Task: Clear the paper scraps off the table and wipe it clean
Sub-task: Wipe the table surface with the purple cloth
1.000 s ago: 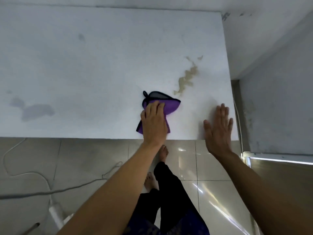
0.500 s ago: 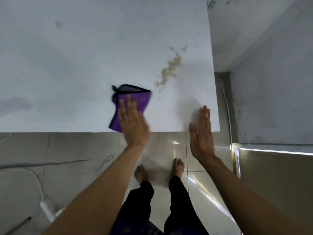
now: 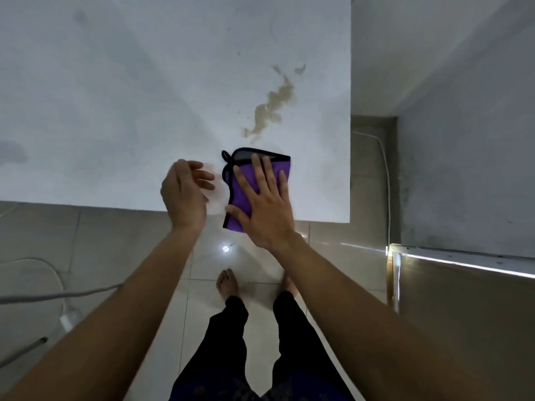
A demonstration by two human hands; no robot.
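Paper scraps seem almost gone from the table [image 3: 115, 96]; the only piece I can see is a white scrap [image 3: 217, 192] at the near edge, and my left hand [image 3: 185, 192] now curls its fingers around it, grasping it loosely. A moment ago this same hand was pressing the purple cloth [image 3: 257, 180], and my right hand [image 3: 263, 204] was held open beside the table. Now they have exchanged: the right hand lies flat and open on the cloth, pressing it without closing around it. I think this means the clearing is nearly finished and the wiping will go on with the right hand. The cloth hangs a little over the near edge, so I must take care not to push it off. A yellowish stain [image 3: 272, 105] is just beyond the cloth, not yet wiped. To the right, the table's side edge is near; to the left and far side there is much open surface for long strokes.
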